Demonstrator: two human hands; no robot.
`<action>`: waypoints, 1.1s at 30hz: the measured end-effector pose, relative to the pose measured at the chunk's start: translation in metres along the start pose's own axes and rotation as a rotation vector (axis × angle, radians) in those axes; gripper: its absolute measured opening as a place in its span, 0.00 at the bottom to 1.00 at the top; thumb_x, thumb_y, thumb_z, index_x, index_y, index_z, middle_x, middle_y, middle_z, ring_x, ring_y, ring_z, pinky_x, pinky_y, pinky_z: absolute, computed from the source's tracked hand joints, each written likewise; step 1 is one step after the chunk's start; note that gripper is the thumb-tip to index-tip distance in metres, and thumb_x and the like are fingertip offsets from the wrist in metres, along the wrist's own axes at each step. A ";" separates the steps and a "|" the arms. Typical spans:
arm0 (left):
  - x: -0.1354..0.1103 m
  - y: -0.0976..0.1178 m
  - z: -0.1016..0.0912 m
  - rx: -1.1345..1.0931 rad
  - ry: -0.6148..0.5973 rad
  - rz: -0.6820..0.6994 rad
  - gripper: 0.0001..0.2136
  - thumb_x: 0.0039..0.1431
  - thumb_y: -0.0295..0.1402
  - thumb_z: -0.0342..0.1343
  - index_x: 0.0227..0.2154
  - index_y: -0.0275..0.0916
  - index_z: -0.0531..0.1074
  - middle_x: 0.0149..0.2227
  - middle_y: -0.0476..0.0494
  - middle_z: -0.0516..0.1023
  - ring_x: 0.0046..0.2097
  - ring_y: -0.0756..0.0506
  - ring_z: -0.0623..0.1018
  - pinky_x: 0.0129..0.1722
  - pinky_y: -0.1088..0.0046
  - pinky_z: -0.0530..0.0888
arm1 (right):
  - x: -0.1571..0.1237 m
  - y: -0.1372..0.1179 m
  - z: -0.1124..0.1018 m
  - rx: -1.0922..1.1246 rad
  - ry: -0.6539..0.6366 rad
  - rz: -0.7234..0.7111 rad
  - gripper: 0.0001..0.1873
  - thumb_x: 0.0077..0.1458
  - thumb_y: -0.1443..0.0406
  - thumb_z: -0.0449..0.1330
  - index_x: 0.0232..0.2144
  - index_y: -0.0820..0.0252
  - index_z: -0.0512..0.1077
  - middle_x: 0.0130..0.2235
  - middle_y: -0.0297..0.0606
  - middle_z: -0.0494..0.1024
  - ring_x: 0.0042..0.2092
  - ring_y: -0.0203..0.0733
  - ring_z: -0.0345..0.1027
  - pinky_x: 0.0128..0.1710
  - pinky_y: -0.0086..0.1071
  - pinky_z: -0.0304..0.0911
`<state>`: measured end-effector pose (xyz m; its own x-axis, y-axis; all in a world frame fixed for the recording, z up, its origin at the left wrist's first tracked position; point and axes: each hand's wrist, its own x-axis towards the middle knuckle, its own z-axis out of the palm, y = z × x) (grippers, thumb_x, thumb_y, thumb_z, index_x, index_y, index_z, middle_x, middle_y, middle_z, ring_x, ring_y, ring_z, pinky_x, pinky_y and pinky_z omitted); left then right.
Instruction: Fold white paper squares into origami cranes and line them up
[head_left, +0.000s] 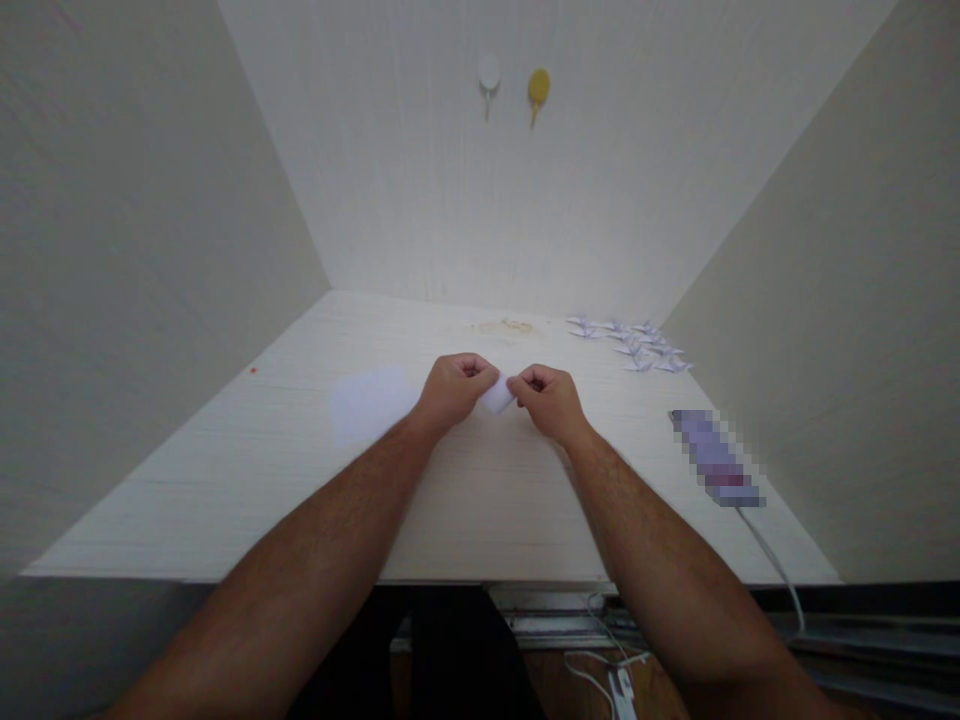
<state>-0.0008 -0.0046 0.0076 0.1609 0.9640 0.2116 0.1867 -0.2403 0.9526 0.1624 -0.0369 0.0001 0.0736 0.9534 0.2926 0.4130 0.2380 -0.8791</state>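
Note:
A small folded piece of white paper [498, 396] is held between both hands, just above the middle of the table. My left hand [459, 388] pinches its left side between thumb and curled fingers. On the opposite side, my right hand [549, 398] grips the paper's right edge with thumb and forefinger. Parts of the paper are hidden behind the fingers. White paper sheets [367, 402] lie flat to the left of my left hand, partly covered by the forearm.
Several folded paper cranes [637, 345] stand at the back right of the white table [495, 520]. A blurred-out phone-like device [716, 458] with a cable [776, 560] lies at the right. Walls enclose the table on three sides; two hooks, white [489, 75] and yellow [538, 88], hang on the back one.

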 end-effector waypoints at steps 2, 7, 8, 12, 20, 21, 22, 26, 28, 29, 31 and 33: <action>0.000 0.000 0.001 0.006 0.029 0.007 0.08 0.47 0.36 0.60 0.21 0.35 0.74 0.22 0.48 0.73 0.24 0.51 0.68 0.24 0.76 0.62 | 0.000 0.000 0.000 -0.025 -0.001 -0.006 0.14 0.50 0.57 0.60 0.20 0.59 0.69 0.19 0.31 0.69 0.23 0.33 0.56 0.22 0.28 0.52; -0.001 -0.002 0.005 0.016 0.118 0.014 0.08 0.47 0.36 0.59 0.21 0.36 0.74 0.21 0.49 0.73 0.24 0.51 0.67 0.23 0.76 0.62 | -0.001 -0.003 0.001 -0.037 0.031 0.013 0.14 0.50 0.57 0.60 0.20 0.59 0.70 0.20 0.32 0.71 0.22 0.34 0.59 0.23 0.28 0.54; -0.001 -0.002 0.006 0.022 0.134 0.013 0.08 0.47 0.36 0.59 0.21 0.36 0.74 0.21 0.49 0.73 0.24 0.51 0.68 0.24 0.76 0.63 | -0.001 -0.004 0.002 -0.049 0.043 0.012 0.13 0.50 0.57 0.60 0.20 0.59 0.69 0.20 0.32 0.72 0.23 0.34 0.60 0.24 0.29 0.54; -0.002 -0.003 0.011 0.074 0.182 0.033 0.08 0.49 0.35 0.57 0.22 0.36 0.74 0.22 0.49 0.73 0.25 0.50 0.69 0.26 0.75 0.65 | -0.002 -0.007 0.004 -0.192 0.108 -0.046 0.12 0.50 0.58 0.61 0.20 0.58 0.70 0.20 0.31 0.72 0.23 0.34 0.62 0.25 0.29 0.55; -0.002 -0.007 0.020 -0.106 0.229 -0.026 0.09 0.49 0.38 0.57 0.26 0.36 0.73 0.24 0.49 0.73 0.27 0.50 0.70 0.28 0.74 0.66 | 0.000 -0.002 0.012 -0.048 0.176 -0.013 0.13 0.44 0.59 0.65 0.32 0.58 0.71 0.28 0.33 0.76 0.29 0.36 0.69 0.31 0.30 0.64; -0.001 -0.009 0.021 -0.179 0.232 -0.050 0.10 0.49 0.39 0.57 0.26 0.37 0.73 0.24 0.50 0.72 0.26 0.50 0.69 0.27 0.75 0.66 | 0.001 -0.001 0.014 0.035 0.180 0.017 0.17 0.43 0.58 0.67 0.35 0.58 0.70 0.29 0.33 0.76 0.29 0.36 0.69 0.31 0.30 0.65; 0.000 -0.010 0.021 -0.251 0.233 -0.067 0.10 0.49 0.40 0.57 0.26 0.37 0.72 0.23 0.50 0.72 0.26 0.51 0.69 0.27 0.75 0.66 | 0.002 -0.001 0.016 0.099 0.175 0.045 0.18 0.42 0.57 0.67 0.36 0.58 0.70 0.29 0.34 0.77 0.29 0.36 0.69 0.31 0.30 0.65; 0.002 -0.014 0.024 -0.427 0.215 -0.080 0.10 0.47 0.39 0.59 0.26 0.37 0.70 0.23 0.52 0.70 0.26 0.52 0.68 0.28 0.76 0.67 | 0.004 -0.002 0.019 0.184 0.137 0.071 0.13 0.45 0.56 0.63 0.28 0.59 0.71 0.27 0.34 0.76 0.28 0.36 0.68 0.29 0.29 0.63; 0.002 -0.013 0.024 -0.455 0.196 -0.083 0.10 0.47 0.38 0.60 0.26 0.37 0.70 0.23 0.52 0.69 0.26 0.53 0.67 0.28 0.76 0.65 | 0.004 -0.005 0.019 0.194 0.145 0.064 0.11 0.45 0.57 0.63 0.26 0.59 0.71 0.25 0.33 0.74 0.26 0.35 0.66 0.27 0.28 0.61; 0.001 -0.012 0.025 -0.457 0.189 -0.086 0.09 0.47 0.38 0.60 0.26 0.37 0.70 0.23 0.53 0.68 0.25 0.53 0.67 0.27 0.77 0.64 | 0.004 -0.006 0.018 0.197 0.150 0.066 0.11 0.45 0.58 0.63 0.26 0.59 0.71 0.24 0.32 0.74 0.26 0.35 0.65 0.26 0.28 0.60; 0.000 -0.009 0.025 -0.438 0.190 -0.094 0.09 0.47 0.38 0.60 0.25 0.37 0.70 0.22 0.53 0.68 0.25 0.53 0.66 0.26 0.77 0.63 | 0.004 -0.007 0.018 0.200 0.156 0.067 0.10 0.45 0.58 0.63 0.26 0.59 0.71 0.23 0.31 0.73 0.25 0.34 0.63 0.25 0.28 0.58; -0.001 -0.006 0.026 -0.401 0.220 -0.100 0.09 0.47 0.38 0.59 0.25 0.37 0.70 0.22 0.52 0.69 0.25 0.53 0.66 0.26 0.76 0.63 | 0.004 -0.007 0.018 0.212 0.166 0.061 0.10 0.44 0.59 0.63 0.26 0.59 0.70 0.23 0.31 0.72 0.24 0.34 0.62 0.24 0.28 0.57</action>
<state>0.0226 -0.0070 -0.0045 -0.0566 0.9918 0.1149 -0.2053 -0.1242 0.9708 0.1434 -0.0317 0.0003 0.2479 0.9277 0.2792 0.2058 0.2312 -0.9509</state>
